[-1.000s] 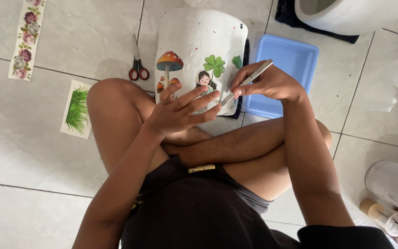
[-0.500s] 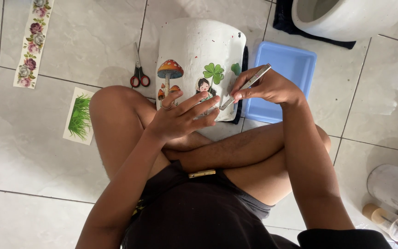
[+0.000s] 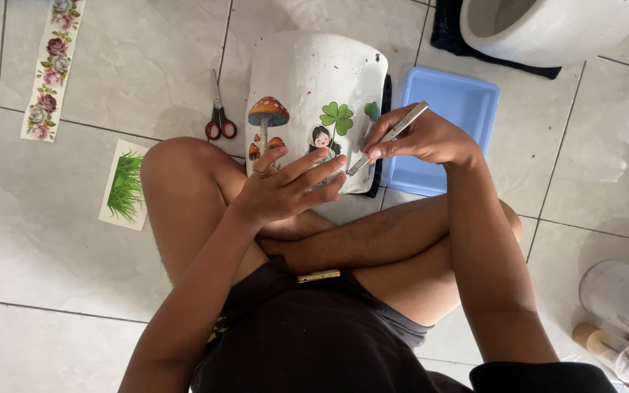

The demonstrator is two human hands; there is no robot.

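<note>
— On the tiled floor, right in front of the crossed legs, a white pot [image 3: 307,69] lies on its side, its lower edge toward the person.

— What's on it already?

— A red-capped mushroom picture [image 3: 267,116], two smaller mushrooms beside it, a little girl figure [image 3: 322,137], a four-leaf clover [image 3: 338,116] and part of a second green leaf at the right edge. Those look stuck down flat, so that much of the decorating I'd judge done.

— And the hands?

— The left hand [image 3: 285,185] is spread open, fingers flat against the pot's lower edge just under the girl figure; it steadies the pot and grips nothing. The right hand [image 3: 420,137] is closed around a slim metal tool [image 3: 391,135], pinched between thumb and fingers, its tip touching the pot near the girl and the clover.

— Tweezers or a blade?

— I can't tell; it is thin and silvery.

— What seems left?

— Most of the white surface above the pictures is bare. A grass picture sheet [image 3: 125,185] lies on the floor by the left knee, and a long strip of roses [image 3: 49,69] lies farther out, both unused as far as I can see. My judgement: roughly the first band is on, more may follow.

— Anything else nearby?

— Red-handled scissors [image 3: 218,120] left of the pot, a blue tray [image 3: 445,120] just beside it on the right.
</note>
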